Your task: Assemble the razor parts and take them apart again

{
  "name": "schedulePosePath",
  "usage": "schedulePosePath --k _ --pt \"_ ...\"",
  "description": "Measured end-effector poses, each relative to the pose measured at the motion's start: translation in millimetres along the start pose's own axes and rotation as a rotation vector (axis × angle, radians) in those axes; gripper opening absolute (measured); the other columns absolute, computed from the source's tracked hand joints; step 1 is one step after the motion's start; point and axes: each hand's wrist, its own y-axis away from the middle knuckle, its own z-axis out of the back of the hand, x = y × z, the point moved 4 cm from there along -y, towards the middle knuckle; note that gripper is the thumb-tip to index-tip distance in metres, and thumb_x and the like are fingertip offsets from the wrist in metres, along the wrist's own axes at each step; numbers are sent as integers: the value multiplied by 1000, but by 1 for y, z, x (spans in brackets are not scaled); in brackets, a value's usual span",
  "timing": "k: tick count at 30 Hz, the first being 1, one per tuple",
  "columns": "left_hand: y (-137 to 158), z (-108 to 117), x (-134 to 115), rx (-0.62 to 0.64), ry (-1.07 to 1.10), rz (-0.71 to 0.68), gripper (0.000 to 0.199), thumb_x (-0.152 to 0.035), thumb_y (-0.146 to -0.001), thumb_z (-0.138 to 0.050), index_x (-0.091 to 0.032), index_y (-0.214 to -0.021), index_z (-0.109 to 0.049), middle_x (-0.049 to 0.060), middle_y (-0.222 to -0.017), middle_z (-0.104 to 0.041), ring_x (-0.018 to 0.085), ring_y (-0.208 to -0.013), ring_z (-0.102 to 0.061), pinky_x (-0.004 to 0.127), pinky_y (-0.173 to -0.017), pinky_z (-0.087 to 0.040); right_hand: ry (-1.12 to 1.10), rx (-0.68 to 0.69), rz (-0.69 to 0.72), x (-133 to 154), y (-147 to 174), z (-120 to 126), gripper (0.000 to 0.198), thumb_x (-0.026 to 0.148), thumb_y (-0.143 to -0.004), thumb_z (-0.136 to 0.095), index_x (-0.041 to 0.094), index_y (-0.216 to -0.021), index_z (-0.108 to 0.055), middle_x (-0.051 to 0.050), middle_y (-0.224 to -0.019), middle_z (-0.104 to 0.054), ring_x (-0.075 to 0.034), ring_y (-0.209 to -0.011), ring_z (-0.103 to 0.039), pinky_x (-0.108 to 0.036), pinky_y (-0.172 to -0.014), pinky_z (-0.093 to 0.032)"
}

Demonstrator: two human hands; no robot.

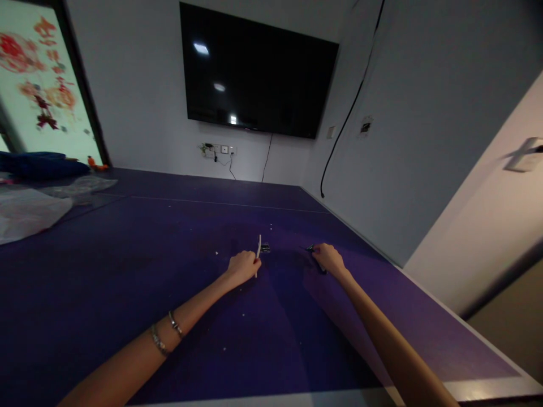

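My left hand (244, 267) is closed around a thin whitish strip (259, 244), which stands out above and below the fingers. Just beyond that strip, a small dark object with light markings (265, 247) lies on the purple table (190, 316); its kind is too small to make out. Off to the right, my right hand (330, 260) grips a dark hand tool (320, 268). The tool's narrow tip points left, and its handle shows below the fingers. A gap of bare table separates the two hands.
Tiny white scraps (216, 252) are scattered over the table. Clear plastic bags (34, 212) and a dark blue cloth item (42, 165) lie at the far left. A black cable (345, 127) hangs down the right wall, and a television (258, 73) is mounted ahead.
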Motion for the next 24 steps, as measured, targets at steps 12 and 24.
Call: schedulePosePath --k 12,24 --pt "17 10 -52 -49 -20 -112 34 -36 -88 -34 -17 -99 -61 12 -92 -67 24 -89 -63 35 -76 -46 -1200 364 -141 110 40 -34 30 31 -71 -69 16 -94 -58 -1 -68 -62 -10 -52 -59 -24 -51 -52" --pt "-13 4 -33 -124 60 -145 36 -44 -90 -29 -20 -95 -54 6 -85 -65 21 -81 -62 33 -72 -44 -1004 272 -66 53 9 -7 15 26 -72 -62 12 -72 -67 -3 -63 -64 -10 -52 -57 -20 -49 -49"
